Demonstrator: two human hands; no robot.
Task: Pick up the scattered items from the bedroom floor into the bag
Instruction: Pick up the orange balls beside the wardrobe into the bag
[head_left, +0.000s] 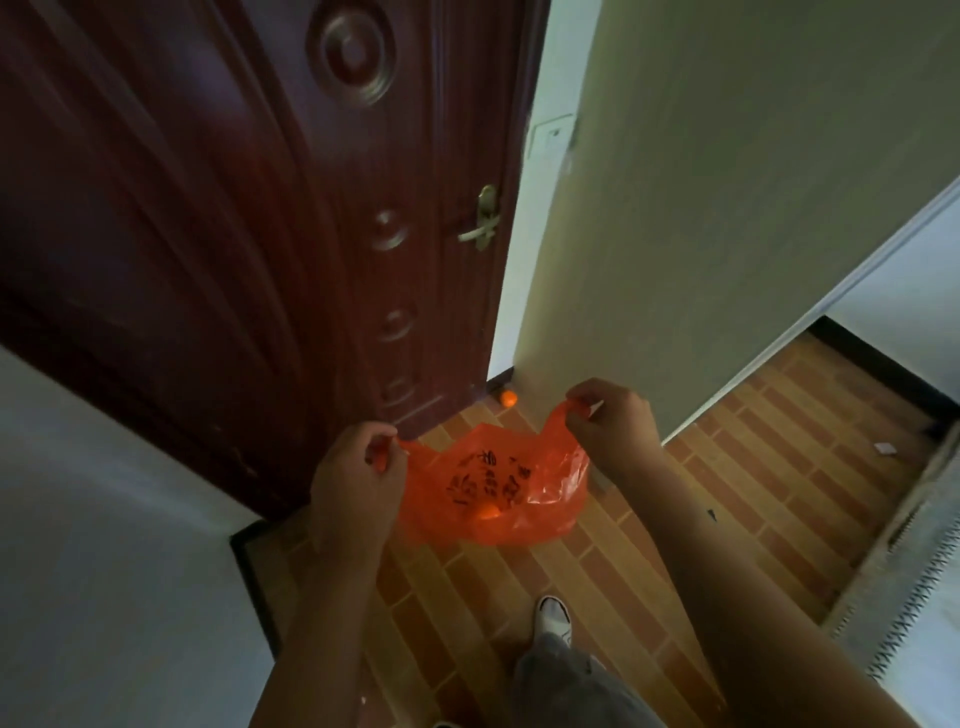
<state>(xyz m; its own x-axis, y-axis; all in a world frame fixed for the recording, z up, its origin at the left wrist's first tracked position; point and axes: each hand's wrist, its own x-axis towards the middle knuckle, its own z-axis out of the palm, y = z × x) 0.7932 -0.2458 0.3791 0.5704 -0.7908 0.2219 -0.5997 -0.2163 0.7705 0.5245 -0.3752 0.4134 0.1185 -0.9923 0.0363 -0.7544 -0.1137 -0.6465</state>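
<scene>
An orange plastic bag (498, 483) with black print hangs between my hands, held above the floor. My left hand (353, 478) pinches its left handle and my right hand (613, 426) pinches its right handle, stretching the mouth apart. Through the plastic a small orange round item (488, 512) shows low in the bag. Another small orange ball (508, 398) lies on the floor in the corner where the door meets the wall.
A dark red door (260, 234) with a brass handle (483, 223) stands ahead. A wall corner (675, 234) rises on the right. The floor (753, 467) is brown tile. A small white scrap (884, 448) lies far right. My shoe (555, 618) is below.
</scene>
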